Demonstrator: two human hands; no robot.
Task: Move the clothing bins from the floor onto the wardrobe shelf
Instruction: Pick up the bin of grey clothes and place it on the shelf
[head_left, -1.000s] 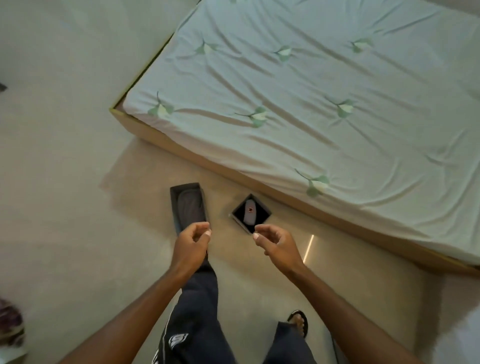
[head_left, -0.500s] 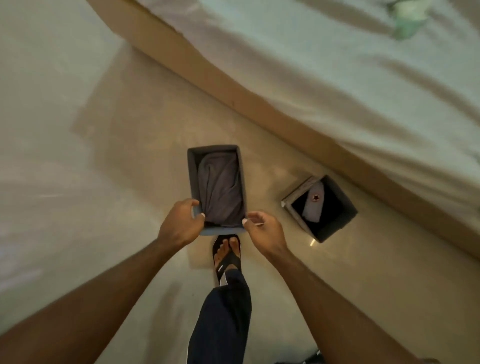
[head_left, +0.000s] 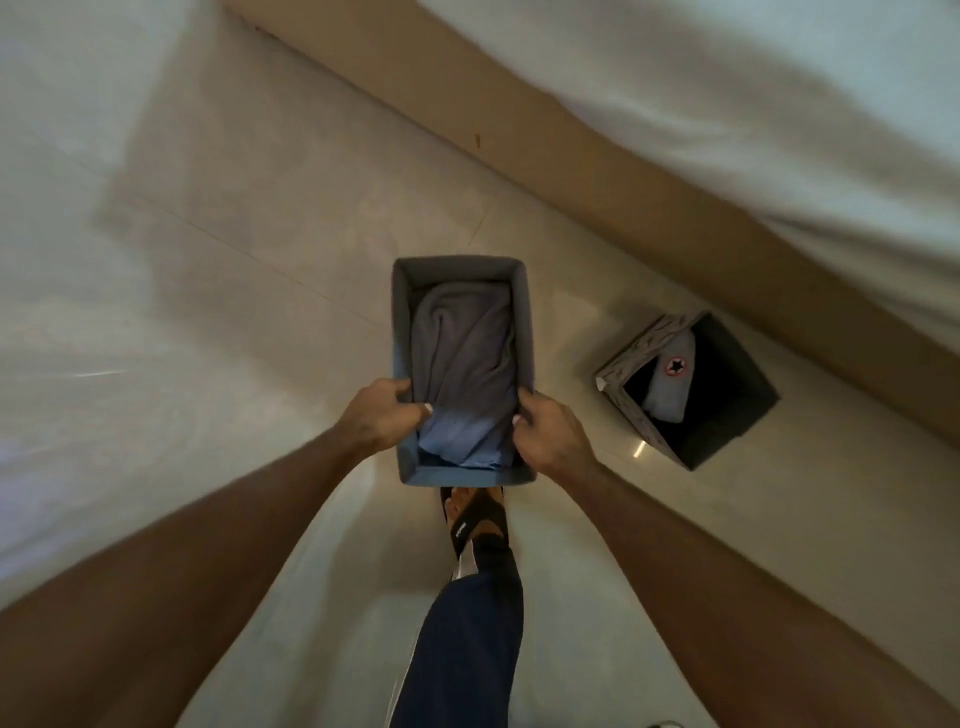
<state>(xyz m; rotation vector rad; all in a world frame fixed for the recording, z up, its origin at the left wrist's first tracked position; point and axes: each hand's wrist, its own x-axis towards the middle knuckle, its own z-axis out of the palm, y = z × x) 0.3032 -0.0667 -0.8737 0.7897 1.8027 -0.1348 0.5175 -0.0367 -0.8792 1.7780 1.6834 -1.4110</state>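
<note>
A long grey fabric bin (head_left: 456, 266) with folded grey clothing (head_left: 463, 364) inside sits on the floor in the middle of the head view. My left hand (head_left: 383, 413) grips its left wall near the front, thumb inside over the cloth. My right hand (head_left: 549, 434) grips the right wall opposite, fingers curled over the rim. A second, smaller square bin (head_left: 631, 358) with a patterned outer wall stands to the right, holding a grey item with a red star badge (head_left: 675, 367). No wardrobe is in view.
The wooden bed frame (head_left: 597, 156) with a pale sheet (head_left: 753, 93) runs diagonally across the upper right, close behind the small bin. My sandalled foot (head_left: 475, 522) stands just in front of the long bin. Beige floor tiles (head_left: 234, 260) stretch to the left.
I have bent lower and closer to the floor. Both hands moved from the long bin's near end onto its side walls and closed on them.
</note>
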